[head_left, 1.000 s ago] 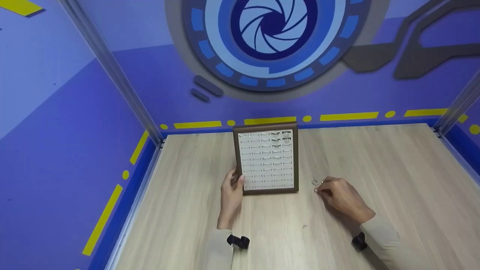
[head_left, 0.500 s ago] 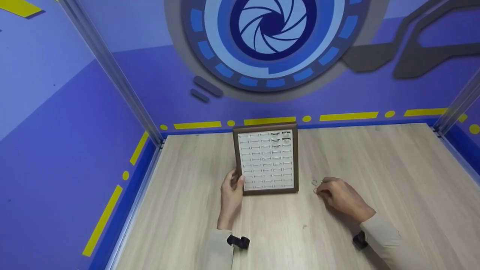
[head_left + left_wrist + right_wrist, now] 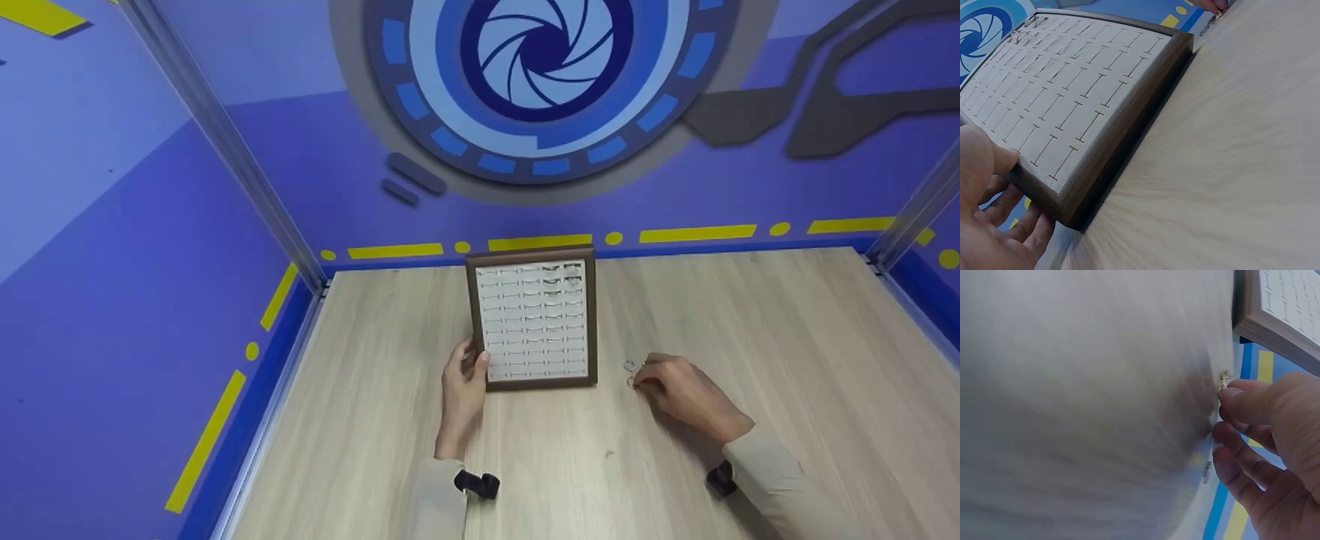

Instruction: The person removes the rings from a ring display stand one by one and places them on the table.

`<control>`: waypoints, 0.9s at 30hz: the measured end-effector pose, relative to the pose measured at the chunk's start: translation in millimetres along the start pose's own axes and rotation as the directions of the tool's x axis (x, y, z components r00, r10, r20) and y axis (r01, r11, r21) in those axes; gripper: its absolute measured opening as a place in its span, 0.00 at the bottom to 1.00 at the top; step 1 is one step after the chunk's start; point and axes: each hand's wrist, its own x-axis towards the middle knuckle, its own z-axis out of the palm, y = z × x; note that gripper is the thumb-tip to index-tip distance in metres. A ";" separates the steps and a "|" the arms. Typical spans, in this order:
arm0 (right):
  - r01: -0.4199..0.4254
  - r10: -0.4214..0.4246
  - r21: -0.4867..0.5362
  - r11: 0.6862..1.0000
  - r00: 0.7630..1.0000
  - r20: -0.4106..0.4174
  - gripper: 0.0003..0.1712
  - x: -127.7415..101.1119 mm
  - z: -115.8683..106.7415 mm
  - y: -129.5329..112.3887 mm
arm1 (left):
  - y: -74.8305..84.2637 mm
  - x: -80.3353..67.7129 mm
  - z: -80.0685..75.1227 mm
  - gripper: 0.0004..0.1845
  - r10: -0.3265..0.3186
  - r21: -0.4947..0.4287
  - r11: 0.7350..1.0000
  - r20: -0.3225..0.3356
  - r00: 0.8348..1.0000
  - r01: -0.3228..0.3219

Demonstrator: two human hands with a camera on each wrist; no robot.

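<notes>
Head view: left hand (image 3: 463, 382) grips the near-left corner of the ring tray (image 3: 534, 322) at mid-bench (image 3: 750, 322); right hand (image 3: 686, 395) pinches a small ring (image 3: 1223, 378) just right of the tray. Steady the tray; keep the pinch light.

- The left hand (image 3: 463, 382) reaches forward, its thumb on top and its fingers (image 3: 1013, 222) curled under the edge it grips.
- The right hand (image 3: 679, 394) lies low, fingers bent, with its thumb and fingertips (image 3: 1235, 395) pinched together.
- Both arms wear pale sleeves.
</notes>
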 end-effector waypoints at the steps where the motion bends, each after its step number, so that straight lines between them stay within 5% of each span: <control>1: -0.006 0.006 0.008 1.000 1.000 0.000 0.13 1.0 -1.6 -0.3 | -0.3 -0.1 0.1 0.24 -0.002 -0.003 1.000 0.002 1.000 0.002; 10: 0.006 -0.001 0.084 0.996 0.998 -0.060 0.10 17.8 -19.1 -7.8 | 1.4 -0.6 -0.1 0.23 0.000 -0.002 1.000 -0.004 1.000 0.000; 27: 0.061 -0.047 0.062 0.996 0.979 -0.201 0.11 60.1 -39.5 -36.9 | 1.7 -0.8 0.1 0.22 0.033 0.004 0.999 -0.003 0.999 -0.033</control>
